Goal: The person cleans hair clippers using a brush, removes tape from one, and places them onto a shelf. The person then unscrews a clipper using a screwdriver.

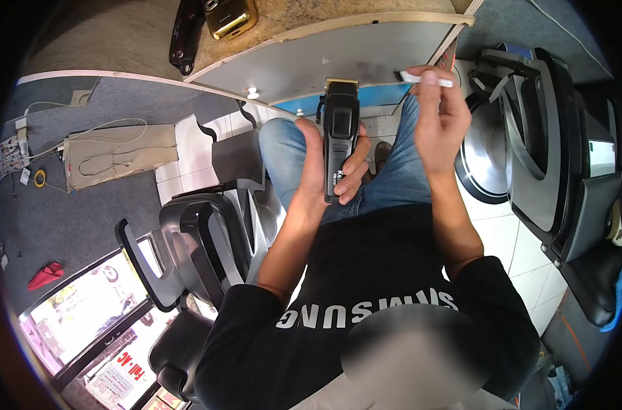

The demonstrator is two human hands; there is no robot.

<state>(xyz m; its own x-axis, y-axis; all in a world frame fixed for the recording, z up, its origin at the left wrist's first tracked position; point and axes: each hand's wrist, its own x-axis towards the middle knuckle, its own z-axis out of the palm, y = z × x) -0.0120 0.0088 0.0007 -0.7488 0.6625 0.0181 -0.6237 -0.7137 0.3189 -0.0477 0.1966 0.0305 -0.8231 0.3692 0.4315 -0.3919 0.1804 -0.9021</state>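
Note:
My left hand (311,164) is wrapped around a black hair clipper (341,130) from below, with the thumb along its left side and fingertips on the right. The clipper stands out in front of my lap, its gold-coloured blade end pointing away from me. Up and to the right, my right hand (442,123) pinches a small white-handled brush (425,79) between thumb and fingers. Its short dark bristles point left, apart from the clipper.
A counter (290,24) ahead carries a gold clipper (229,17) and a dark device (186,37). Barber chairs stand at my left (205,232) and right (546,137). A cardboard piece (119,156) with a cable lies at far left.

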